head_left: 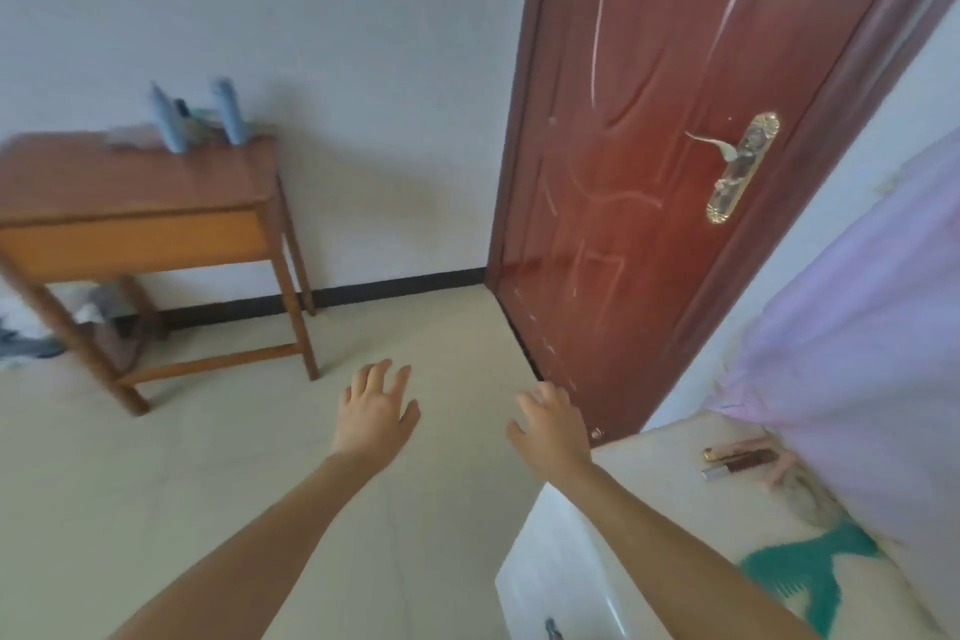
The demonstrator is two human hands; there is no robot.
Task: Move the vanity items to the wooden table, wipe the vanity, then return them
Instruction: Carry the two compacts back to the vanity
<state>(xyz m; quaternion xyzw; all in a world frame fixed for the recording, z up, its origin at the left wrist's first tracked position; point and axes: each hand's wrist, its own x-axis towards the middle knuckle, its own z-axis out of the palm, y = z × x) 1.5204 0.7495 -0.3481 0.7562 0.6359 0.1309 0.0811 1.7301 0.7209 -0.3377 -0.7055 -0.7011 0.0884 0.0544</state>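
The wooden table (156, 182) stands against the far wall at left. On its back edge stand two blue bottles (228, 112) (167, 122) with a small dark item between them. The white vanity (649, 463) fills the lower right corner. On its top lie a green comb (810, 572) and two slim tubes (743, 457) beside a pinkish item. My left hand (376, 413) and my right hand (553, 424) hover over the floor between the two pieces of furniture, both with fingers spread and holding nothing.
A red-brown door (675, 146) with a brass handle (737, 166) stands right of centre. A pale purple cloth (872, 353) hangs over the vanity's far side. Clothes and shoes (104, 322) lie under the table. Beige floor (260, 457) stretches between table and vanity.
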